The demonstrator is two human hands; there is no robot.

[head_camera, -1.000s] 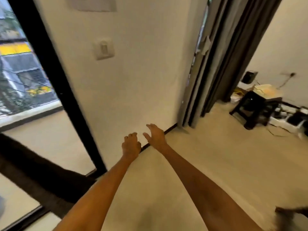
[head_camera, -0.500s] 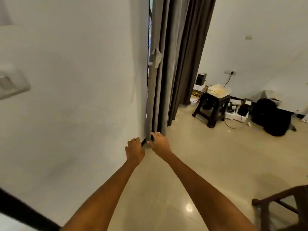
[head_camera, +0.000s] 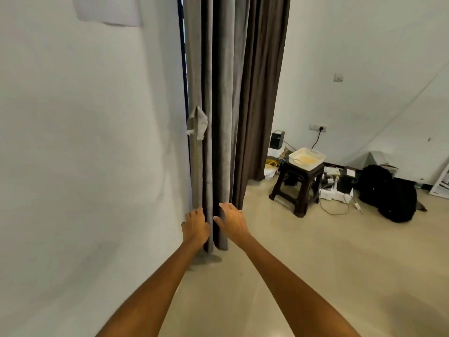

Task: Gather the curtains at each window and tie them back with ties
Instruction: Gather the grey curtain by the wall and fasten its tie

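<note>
Two hands reach toward the grey curtain (head_camera: 216, 117), which hangs in loose folds beside the white wall (head_camera: 85, 142). Left hand (head_camera: 195, 226) sits at the curtain's wall-side edge, fingers slack, gripping nothing. Right hand (head_camera: 232, 221) is spread flat, fingers straight, just in front of the outer folds. Placement on either side suggests readiness to bunch the fabric. A tie (head_camera: 197, 124) of pale cloth hangs at the curtain's edge, unused. The dark stool (head_camera: 297, 188) stands well apart.
</note>
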